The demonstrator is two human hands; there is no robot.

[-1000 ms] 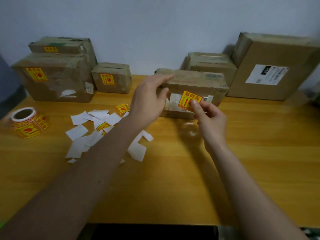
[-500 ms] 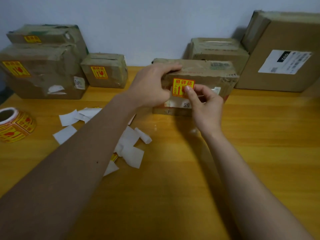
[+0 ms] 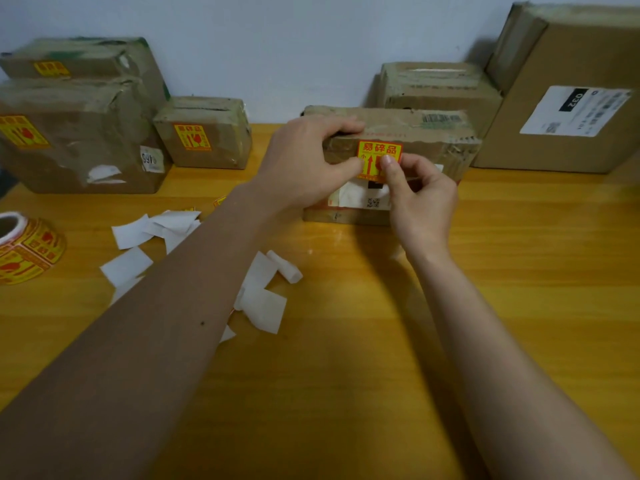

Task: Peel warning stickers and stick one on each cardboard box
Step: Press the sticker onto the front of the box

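- While the left hand (image 3: 304,164) grips the top front edge of the middle box (image 3: 422,136), fingers curled over the top and thumb on the front face, the right hand (image 3: 420,199) presses a fingertip on the sticker (image 3: 379,154).
- That sticker is yellow with red print and lies on the box's front face, near the upper edge; the left thumb touches its left edge, and the right fingertip covers its lower right part.
- Neither hand is spread: the left is clamped on the box, while the right has one finger out on the sticker and the others curled.
- Below the sticker, a white label (image 3: 360,195) with a QR code shows on the same face.
- Three boxes at the left already carry yellow stickers: a small box (image 3: 207,133), a big box (image 3: 79,140) and a flat box (image 3: 86,60) on top of it.
- Two boxes at the right show no yellow sticker: a back box (image 3: 440,84) and a tall box (image 3: 568,98) bearing a white shipping label.
- White backing scraps (image 3: 131,233) lie scattered on the wooden table (image 3: 346,375), partly under the left forearm.
- At the far left edge, a sticker roll (image 3: 27,247) rests on the table, well apart from the hands.
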